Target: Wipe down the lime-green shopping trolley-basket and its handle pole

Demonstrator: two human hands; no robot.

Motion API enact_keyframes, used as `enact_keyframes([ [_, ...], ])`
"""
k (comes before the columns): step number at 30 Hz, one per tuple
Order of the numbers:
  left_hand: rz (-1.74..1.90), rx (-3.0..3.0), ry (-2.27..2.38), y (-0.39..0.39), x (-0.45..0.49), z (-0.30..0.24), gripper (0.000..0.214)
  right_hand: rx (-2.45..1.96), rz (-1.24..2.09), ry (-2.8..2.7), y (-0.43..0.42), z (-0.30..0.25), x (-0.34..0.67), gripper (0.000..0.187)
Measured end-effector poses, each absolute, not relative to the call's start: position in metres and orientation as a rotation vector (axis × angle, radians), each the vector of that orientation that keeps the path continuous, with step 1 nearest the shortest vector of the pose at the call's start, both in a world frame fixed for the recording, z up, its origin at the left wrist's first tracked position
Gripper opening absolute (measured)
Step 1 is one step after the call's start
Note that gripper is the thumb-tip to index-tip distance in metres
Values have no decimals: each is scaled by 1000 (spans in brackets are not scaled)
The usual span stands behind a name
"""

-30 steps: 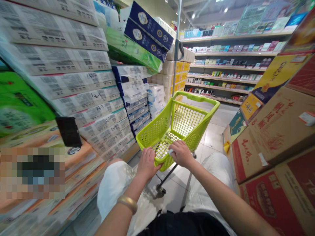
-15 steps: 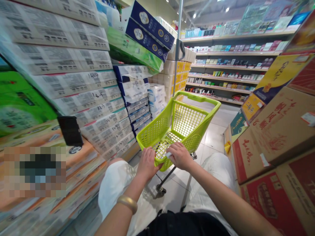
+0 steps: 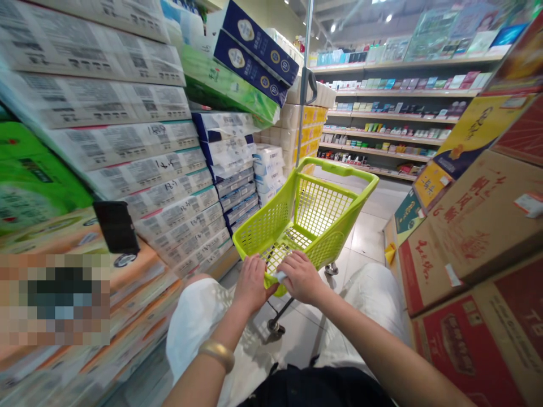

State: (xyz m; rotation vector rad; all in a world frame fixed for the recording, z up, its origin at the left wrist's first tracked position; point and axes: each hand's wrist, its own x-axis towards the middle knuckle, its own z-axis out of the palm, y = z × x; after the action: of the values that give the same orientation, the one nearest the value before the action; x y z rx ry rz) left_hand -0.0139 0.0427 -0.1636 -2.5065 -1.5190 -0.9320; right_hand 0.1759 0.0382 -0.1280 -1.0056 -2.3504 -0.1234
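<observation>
A lime-green plastic shopping cart (image 3: pixel 335 226) stands in front of my knees, its latticed basket facing me. My left hand (image 3: pixel 252 287) is closed over the basket's near rim, thumb below and fingers over the top. Just to its right, my right hand (image 3: pixel 302 277) pinches a small white wipe (image 3: pixel 281 276) against the same rim. Most of the wipe is hidden under the fingers, so I cannot tell whether it is paper or cloth. Inside the basket only the lattice floor shows.
Tall stacks of wrapped tissue packs (image 3: pixel 169 169) line the left. A black phone (image 3: pixel 116 226) rests on orange packs (image 3: pixel 153 265). Cardboard cartons (image 3: pixel 479 226) are piled on the right. A glass door's handle (image 3: pixel 311 87) and stocked shelves (image 3: pixel 382 93) stand beyond the cart.
My right hand has slid a little left along the rim with the wipe, closer to my left hand. My left hand keeps its grip. The whole view has shifted slightly.
</observation>
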Motion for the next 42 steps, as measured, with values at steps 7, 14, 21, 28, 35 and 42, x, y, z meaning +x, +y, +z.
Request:
enact_keyframes([
  [7, -927, -2486, -1528, 44, -11, -165, 33, -1286, -86, -2107, 66, -121, 218, 19],
  [14, -946, -2491, -1491, 46, -14, -166, 29, -1118, -87, -2345, 37, -127, 173, 14],
  [21, -932, -2509, -1524, 45, -17, -165, 32, -1261, -47, -2159, 77, -115, 230, 21],
  [28, -948, -2499, -1532, 48, -17, -167, 34, -1286, -9, -2311, 57, -113, 193, 16],
  [35, -899, -2522, -1499, 50, -26, -164, 31, -1212, 131, -2465, 62, -95, 197, 19],
  [42, -863, -2518, -1524, 49, -23, -163, 34, -1456, 14, -2366, 79, -91, 216, 20],
])
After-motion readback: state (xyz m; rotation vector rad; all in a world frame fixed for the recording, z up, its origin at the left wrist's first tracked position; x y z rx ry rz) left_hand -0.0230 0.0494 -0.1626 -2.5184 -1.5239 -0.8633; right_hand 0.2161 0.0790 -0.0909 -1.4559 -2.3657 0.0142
